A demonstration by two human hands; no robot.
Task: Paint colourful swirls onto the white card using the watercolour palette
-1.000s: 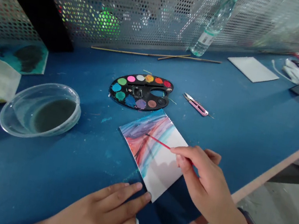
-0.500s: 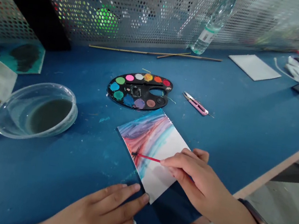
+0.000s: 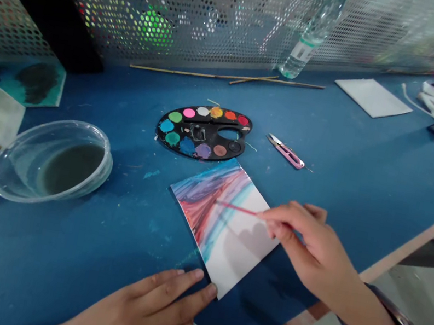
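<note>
In the head view, a small square canvas (image 3: 247, 245) lies on the blue table, streaked blue, purple, red and turquoise on one side and white on the other. My right hand (image 3: 300, 237) pinches a thin red paintbrush (image 3: 238, 208), its tip over the red streaks; whether it touches them I cannot tell. My left hand (image 3: 159, 308) rests with fingers stretched out, fingertips at the canvas's near corner. Something small and white shows beside that hand, mostly hidden. Just beyond the canvas sits a black paint palette (image 3: 209, 133) with several round colour pans.
A clear plastic bowl (image 3: 11, 172) of dark water stands left. Pink-handled thread snips (image 3: 287, 153) lie right of the palette. Behind are thin sticks (image 3: 182, 73), a plastic bottle (image 3: 301, 52), a blank white panel (image 3: 372, 98) and a perforated metal screen (image 3: 231, 26).
My right hand has moved right and slightly away from me with the paintbrush, its tip leaving the canvas's left edge. Dark paint shows higher in the red streaks. My left hand stays almost still.
</note>
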